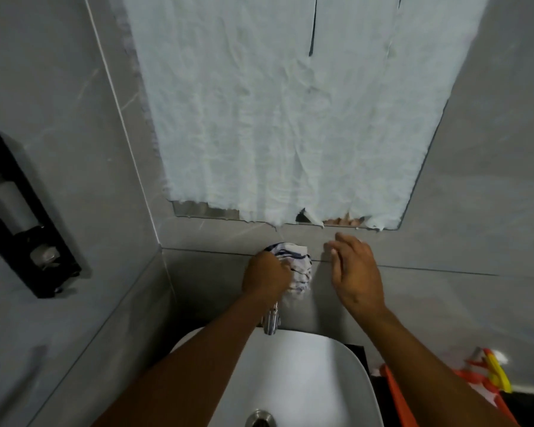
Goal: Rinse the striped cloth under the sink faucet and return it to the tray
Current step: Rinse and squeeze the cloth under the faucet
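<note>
Left hand [267,277] closed in a fist around the striped cloth [296,269], which bunches out from the hand's far and right side in a crumpled white wad with dark blue stripes, raised against the grey wall above the faucet [271,322]. Just to the right, apart from the cloth, the right hand [353,272] is held open and empty, fingers spread and pointing toward the wall. Both forearms reach over the white sink [321,374], whose metal drain shows at the lower edge. On the left wall hangs a black dispenser [22,211]. Above the hands, a mirror [198,211] is almost wholly covered by pale wrinkled paper [290,118]. An orange tray [398,402] sits at the lower right, beside the sink.
</note>
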The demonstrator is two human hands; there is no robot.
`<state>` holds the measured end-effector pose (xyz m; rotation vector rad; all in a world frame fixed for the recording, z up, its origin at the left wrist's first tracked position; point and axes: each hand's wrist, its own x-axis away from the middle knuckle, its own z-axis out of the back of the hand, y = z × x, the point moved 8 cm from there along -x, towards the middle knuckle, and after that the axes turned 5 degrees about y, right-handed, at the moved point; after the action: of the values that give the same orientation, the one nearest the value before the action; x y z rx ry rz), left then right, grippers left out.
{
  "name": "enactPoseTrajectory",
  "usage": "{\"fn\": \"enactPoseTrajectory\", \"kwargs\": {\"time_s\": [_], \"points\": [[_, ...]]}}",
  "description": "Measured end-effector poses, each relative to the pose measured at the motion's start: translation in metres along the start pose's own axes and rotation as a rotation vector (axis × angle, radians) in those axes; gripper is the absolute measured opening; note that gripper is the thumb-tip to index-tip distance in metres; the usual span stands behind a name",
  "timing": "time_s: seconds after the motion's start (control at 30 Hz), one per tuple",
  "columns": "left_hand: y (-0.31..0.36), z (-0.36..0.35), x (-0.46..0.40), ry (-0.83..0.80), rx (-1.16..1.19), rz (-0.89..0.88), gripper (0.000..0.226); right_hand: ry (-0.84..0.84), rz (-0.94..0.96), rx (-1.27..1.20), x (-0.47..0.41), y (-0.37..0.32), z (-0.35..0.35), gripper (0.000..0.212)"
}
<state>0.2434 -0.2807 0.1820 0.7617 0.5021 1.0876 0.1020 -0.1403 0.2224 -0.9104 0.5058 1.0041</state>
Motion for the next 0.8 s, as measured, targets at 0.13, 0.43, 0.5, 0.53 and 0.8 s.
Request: {"fn": "enactPoseTrajectory", "kwargs": {"time_s": [0.13, 0.43, 0.5, 0.53, 0.8], "points": [[-0.026, -0.019, -0.008, -0.336, 0.702, 0.417, 0.024, -0.096, 0.426, 0.315, 0.014, 0.018, -0.022, 0.057], [0.018, -0.019, -0.018, 0.048, -0.528, -0.107, 0.023, 0.046, 0.545, 0.471, 0.021, 0.044, -0.065, 0.076], [0.008, -0.015, -0.027, 0.028, -0.309, -0.077, 0.017, 0.117, 0.565, 0.476, 0.02, 0.043, -0.065, 0.074], [-0.008, -0.011, -0.03, -0.027, -0.029, 0.025, 0.016, 0.137, 0.571, 0.476, 0.019, 0.043, -0.065, 0.072], [-0.025, -0.02, -0.03, -0.09, 0.238, 0.172, 0.028, 0.126, 0.568, 0.478, 0.018, 0.042, -0.067, 0.078]]}}
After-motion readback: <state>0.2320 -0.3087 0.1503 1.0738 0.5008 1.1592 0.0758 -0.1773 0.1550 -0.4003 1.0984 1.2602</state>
